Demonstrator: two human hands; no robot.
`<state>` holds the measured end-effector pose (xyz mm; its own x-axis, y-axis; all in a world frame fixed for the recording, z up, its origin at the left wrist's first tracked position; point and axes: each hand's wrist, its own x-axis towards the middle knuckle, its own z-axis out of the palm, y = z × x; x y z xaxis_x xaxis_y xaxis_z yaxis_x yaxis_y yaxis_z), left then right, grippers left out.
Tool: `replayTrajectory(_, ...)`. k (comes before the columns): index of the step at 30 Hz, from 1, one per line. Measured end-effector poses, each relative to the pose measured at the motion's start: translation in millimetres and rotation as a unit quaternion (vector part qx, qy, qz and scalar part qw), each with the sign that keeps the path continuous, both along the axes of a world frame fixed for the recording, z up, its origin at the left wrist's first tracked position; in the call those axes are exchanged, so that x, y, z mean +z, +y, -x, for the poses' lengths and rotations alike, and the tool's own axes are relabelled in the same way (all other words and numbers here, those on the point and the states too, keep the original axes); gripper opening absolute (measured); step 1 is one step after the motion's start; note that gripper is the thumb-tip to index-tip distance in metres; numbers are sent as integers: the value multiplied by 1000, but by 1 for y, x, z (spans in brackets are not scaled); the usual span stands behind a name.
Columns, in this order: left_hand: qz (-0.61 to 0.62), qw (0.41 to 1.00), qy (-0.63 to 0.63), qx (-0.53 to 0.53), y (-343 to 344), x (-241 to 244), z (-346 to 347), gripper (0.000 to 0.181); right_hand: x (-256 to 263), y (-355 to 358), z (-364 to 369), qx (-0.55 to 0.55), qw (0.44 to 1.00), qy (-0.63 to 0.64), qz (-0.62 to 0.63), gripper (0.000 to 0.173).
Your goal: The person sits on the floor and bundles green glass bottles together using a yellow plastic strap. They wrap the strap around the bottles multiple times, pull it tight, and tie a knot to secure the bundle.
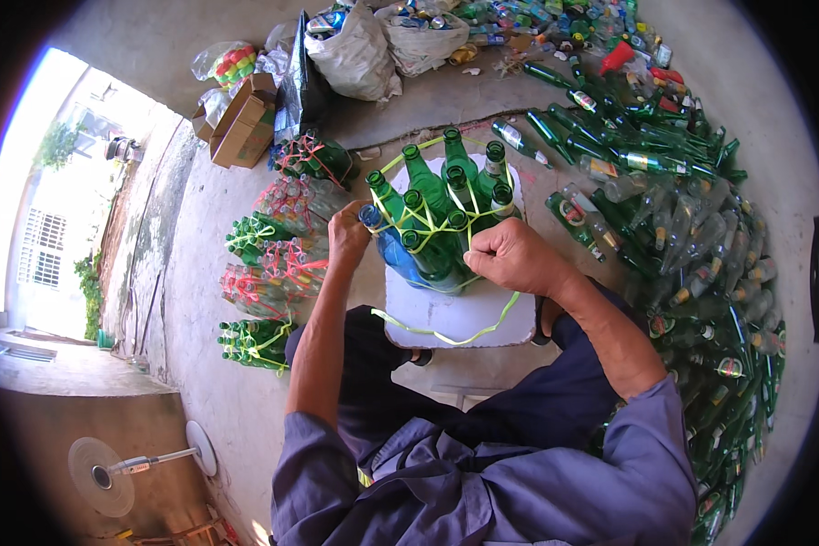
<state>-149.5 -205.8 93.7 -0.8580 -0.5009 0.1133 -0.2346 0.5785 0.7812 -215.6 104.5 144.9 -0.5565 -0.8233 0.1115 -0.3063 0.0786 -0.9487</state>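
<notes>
Several upright green glass bottles stand in a cluster on a small white board before me, with a blue bottle at the near left corner. Yellow-green plastic twine runs around and between the bottle necks, and a loose length lies curved across the board's near part. My left hand is closed beside the blue bottle's neck; whether twine is in its fingers is hidden. My right hand is curled in a fist at the cluster's near right side, its fingers pinched close to the twine, with the grip itself not clear.
Tied bundles of bottles line the floor at left. A large heap of loose bottles covers the right side. White sacks and a cardboard box stand beyond. A fan is at lower left.
</notes>
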Motion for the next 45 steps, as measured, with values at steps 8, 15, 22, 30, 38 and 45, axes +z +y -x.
replayTrajectory(8,-106,993,-45,-25,-23,-15,7,27,1,3,-1,5,999,19,-26,31)
replayTrajectory(15,-209,976,51,9,-13,8,-9,25,6,24,9,-38,993,76,-76,25)
replayTrajectory(22,76,968,233,49,54,77,-26,23,1,28,18,-44,988,68,-132,21)
replayTrajectory(30,321,917,77,-225,137,95,17,75,1,32,20,-71,986,85,-125,20)
replayTrajectory(38,302,925,18,-231,132,74,35,85,5,33,22,-97,979,88,-158,20)
replayTrajectory(45,302,927,26,-220,134,71,36,77,11,36,22,-110,975,93,-169,21)
